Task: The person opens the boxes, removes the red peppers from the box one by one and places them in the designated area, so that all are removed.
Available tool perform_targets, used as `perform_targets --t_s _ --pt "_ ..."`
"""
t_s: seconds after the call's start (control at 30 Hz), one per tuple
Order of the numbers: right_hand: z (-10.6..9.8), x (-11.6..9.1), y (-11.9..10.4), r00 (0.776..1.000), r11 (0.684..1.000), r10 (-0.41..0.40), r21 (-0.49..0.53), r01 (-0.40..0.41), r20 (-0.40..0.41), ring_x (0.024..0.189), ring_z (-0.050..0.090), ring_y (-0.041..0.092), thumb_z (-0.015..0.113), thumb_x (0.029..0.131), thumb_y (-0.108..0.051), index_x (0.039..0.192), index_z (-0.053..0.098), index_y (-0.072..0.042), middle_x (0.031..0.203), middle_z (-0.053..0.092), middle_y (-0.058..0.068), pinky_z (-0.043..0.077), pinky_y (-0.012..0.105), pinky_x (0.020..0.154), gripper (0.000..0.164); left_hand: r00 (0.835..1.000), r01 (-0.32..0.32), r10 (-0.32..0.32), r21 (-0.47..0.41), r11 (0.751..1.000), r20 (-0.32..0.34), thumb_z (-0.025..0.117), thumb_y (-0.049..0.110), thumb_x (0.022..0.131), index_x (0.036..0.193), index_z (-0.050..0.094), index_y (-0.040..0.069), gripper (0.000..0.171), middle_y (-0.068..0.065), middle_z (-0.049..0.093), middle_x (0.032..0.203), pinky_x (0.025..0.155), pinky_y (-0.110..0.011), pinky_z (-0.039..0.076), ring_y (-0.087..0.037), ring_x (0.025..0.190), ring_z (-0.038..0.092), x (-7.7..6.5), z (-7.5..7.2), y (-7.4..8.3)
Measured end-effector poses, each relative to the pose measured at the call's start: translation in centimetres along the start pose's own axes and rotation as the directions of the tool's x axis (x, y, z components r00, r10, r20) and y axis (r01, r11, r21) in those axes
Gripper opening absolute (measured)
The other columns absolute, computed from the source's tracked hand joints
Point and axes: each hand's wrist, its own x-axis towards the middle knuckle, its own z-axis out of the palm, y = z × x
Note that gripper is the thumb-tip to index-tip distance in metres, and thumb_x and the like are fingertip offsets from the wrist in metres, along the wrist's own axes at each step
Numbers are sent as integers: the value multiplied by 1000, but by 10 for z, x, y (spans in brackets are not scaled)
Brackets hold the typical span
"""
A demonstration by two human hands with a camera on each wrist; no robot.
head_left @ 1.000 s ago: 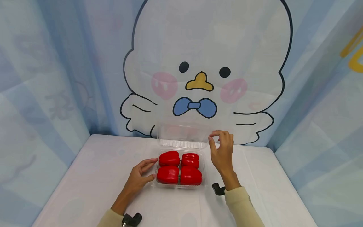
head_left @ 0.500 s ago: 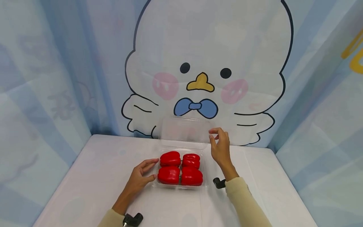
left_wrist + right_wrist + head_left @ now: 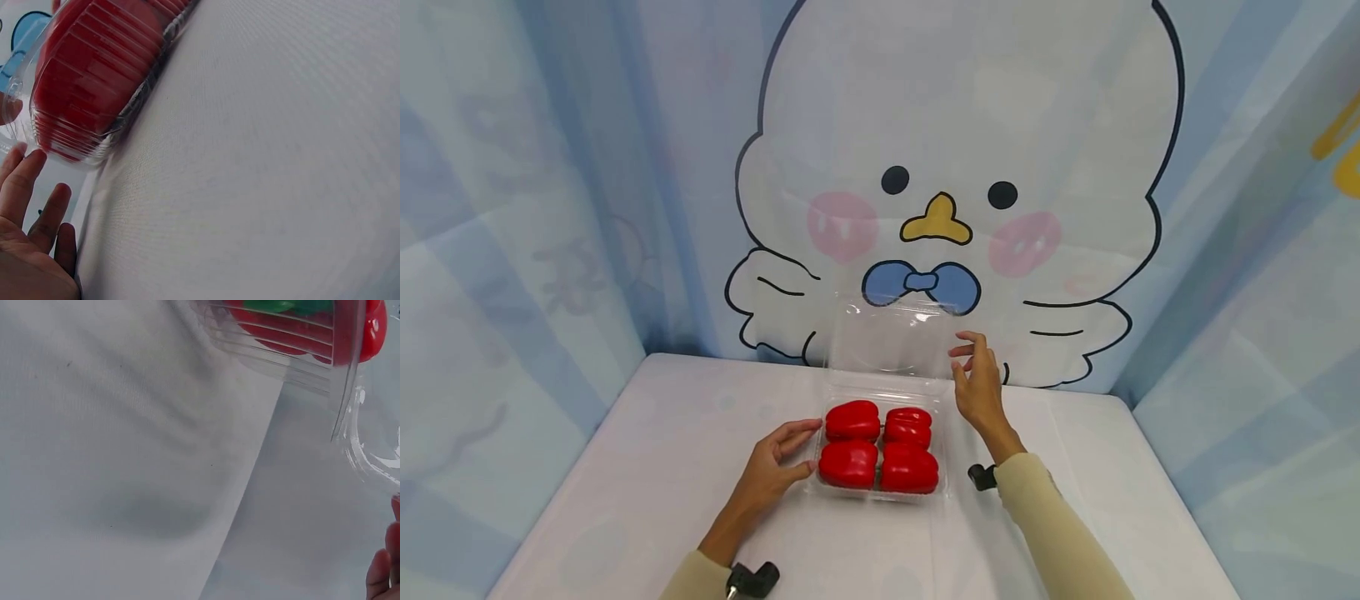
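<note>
A clear plastic clamshell box (image 3: 880, 497) holds several red bell peppers (image 3: 848, 464); some green shows through its wall in the right wrist view. Hinged at the far side, the transparent lid (image 3: 891, 337) stands raised. My left hand (image 3: 766, 468) is at the box's left side, thumb and fingers spread with their tips against it. In the left wrist view its fingers (image 3: 20, 187) extend right at the box's ribbed wall. My right hand (image 3: 981, 387) is beside the lid's right edge, fingertips reaching it. Only part of that hand's fingers (image 3: 379, 570) shows in the right wrist view.
The box stands on a white-covered table (image 3: 625, 500). Close behind the table hangs a curtain (image 3: 1045, 150) printed with a cartoon bird. More curtain fabric hangs on both sides. A black wrist mount (image 3: 752, 579) shows at the left sleeve, another mount (image 3: 982, 477) at the right.
The lid has swung up from leaning back to nearly upright. My right hand has moved slightly up with it, its fingers loosening. The left hand keeps its place at the box.
</note>
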Motion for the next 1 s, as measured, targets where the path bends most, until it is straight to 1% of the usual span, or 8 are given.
perform_targets --t_s 0.13,0.33,0.47,0.57,0.73,0.87,1.0 --pt "3 1 4 999 1000 26 -13 -25 33 100 54 26 61 105 -4 157 42 -19 126 70 12 48 37 82 57 1000 -8 8 6 1000 -4 78 1 90 148 59 14 62 -6 63 154 127 -58 33 -30 158 41 0 0 0" --pt "8 2 9 996 997 41 -67 -36 80 102 55 28 61 104 -2 159 41 -20 131 69 13 48 36 81 61 1000 -9 9 0 1000 -5 79 2 90 148 60 15 62 -5 63 153 127 -57 34 -29 158 42 0 0 -1" --pt "11 2 10 992 993 60 -104 -49 111 102 56 28 62 104 -2 160 41 -20 135 68 13 51 37 83 63 1000 -14 14 4 1000 -4 80 4 90 149 59 15 63 -4 62 154 125 -54 37 -29 158 42 0 0 0" --pt "11 1 11 989 991 74 -119 -59 127 105 57 29 63 104 -3 161 40 -20 137 67 14 54 40 86 64 1000 -13 13 5 1000 -5 80 5 90 149 59 15 63 -4 62 155 125 -54 37 -29 158 42 0 1 -1" --pt "10 -2 10 984 988 83 -141 -60 157 113 58 32 64 104 -5 162 39 -19 141 66 15 57 49 94 65 1000 -17 17 10 1000 -7 81 6 90 148 59 14 64 -5 63 154 126 -56 35 -30 158 42 0 1 -2" --pt "5 -5 6 983 985 93 -158 -68 156 122 58 35 67 103 -9 162 39 -19 145 63 17 59 54 101 66 1000 -19 19 8 1000 1 81 6 90 149 58 13 63 -6 62 154 126 -56 35 -30 158 42 0 1 -3" --pt "-1 -9 0 989 986 82 -158 -62 124 127 57 37 72 101 -15 162 39 -19 146 59 18 59 56 104 69 1000 -28 28 4 1000 14 80 5 91 149 58 12 63 -7 61 155 126 -55 36 -30 158 42 0 -1 -4"
